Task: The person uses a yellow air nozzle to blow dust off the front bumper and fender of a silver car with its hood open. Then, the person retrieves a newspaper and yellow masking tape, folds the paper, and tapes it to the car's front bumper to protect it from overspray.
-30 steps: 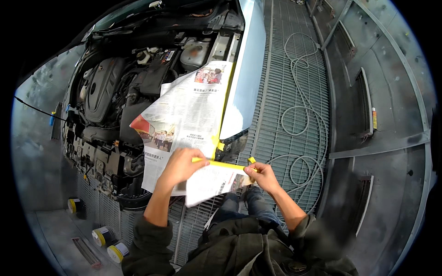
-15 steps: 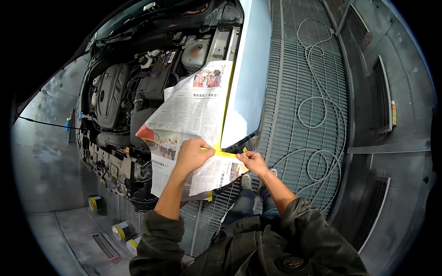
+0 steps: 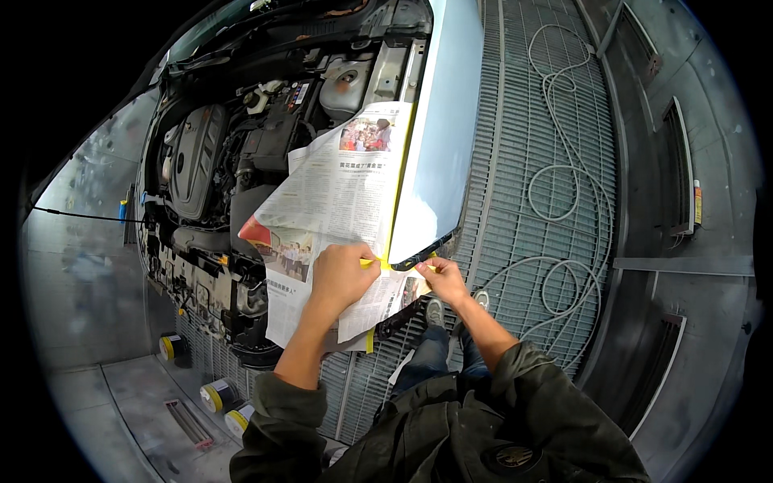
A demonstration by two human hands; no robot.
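Observation:
Newspaper (image 3: 354, 189) lies over the edge of the engine bay, its right border fixed with yellow masking tape (image 3: 400, 173) along the light blue fender (image 3: 439, 137). A smaller newspaper piece (image 3: 366, 310) hangs at the fender's front corner, below the larger sheet. My left hand (image 3: 345, 278) is closed on its taped upper edge, thumb and fingertips pinching beside the corner. Across the dark fender tip, my right hand (image 3: 444, 282) pinches the other end of that taped edge. The strip between my hands is mostly out of sight.
The open engine bay (image 3: 266, 145) fills the upper left. A pale hose (image 3: 576, 165) lies coiled on the floor grating (image 3: 515, 201) at right. Yellow-and-white tubs (image 3: 216, 396) stand at lower left. My shoes (image 3: 436, 312) are just below the fender tip.
The yellow strip stretched between my hands has dropped or turned from view, and the dark fender tip now shows there. Both hands keep their pinch. The whole view has shifted slightly.

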